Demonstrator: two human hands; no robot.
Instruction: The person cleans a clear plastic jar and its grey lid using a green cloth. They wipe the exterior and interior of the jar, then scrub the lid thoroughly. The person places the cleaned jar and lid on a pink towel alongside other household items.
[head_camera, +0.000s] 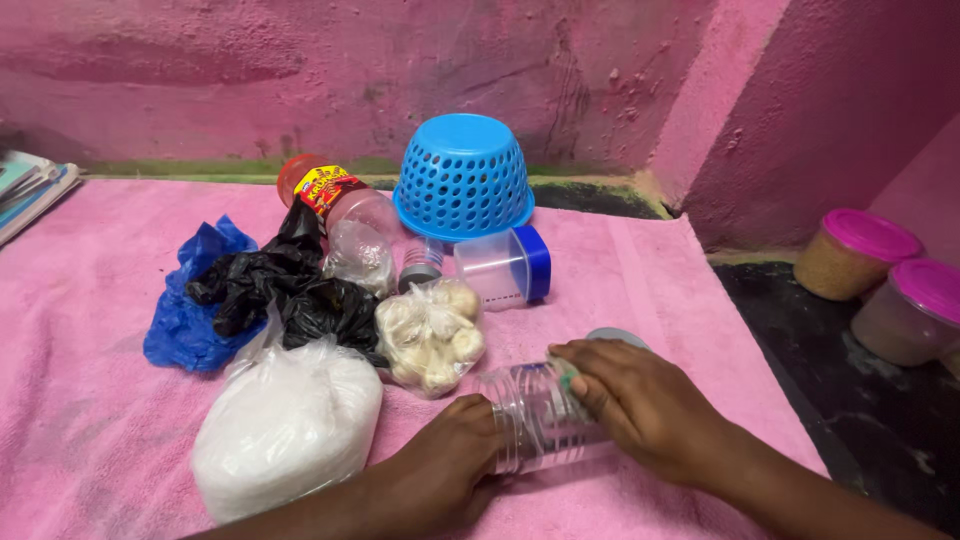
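At the lower centre of the frame, a clear ribbed plastic bottle (540, 415) lay on its side on the pink towel (90, 420), held by both hands. The left hand (445, 465) wrapped its fingers around the bottle's base end from below, and the right hand (640, 400) pressed down over the other end, fingers curled on the plastic near a grey lid (620, 337) just behind it. Whether the bottle was capped could not be told, since the right hand hid its mouth. It looked empty, so whatever filling or packing was in hand seemed hardly started; the bags beside it lay tied and unopened.

By count, there was one large clear bag of white grains (285, 425) at lower left, one smaller clear bag of pale round lumps (430, 335) at centre, one crumpled black bag (280, 290) and one blue bag (190, 300). Further back lay one red-capped jar (335, 195) on its side, one clear tub with a blue lid (505, 265), and one upturned blue basket (462, 175). At the right edge stood two jars with magenta lids (860, 252), well apart from the hands.
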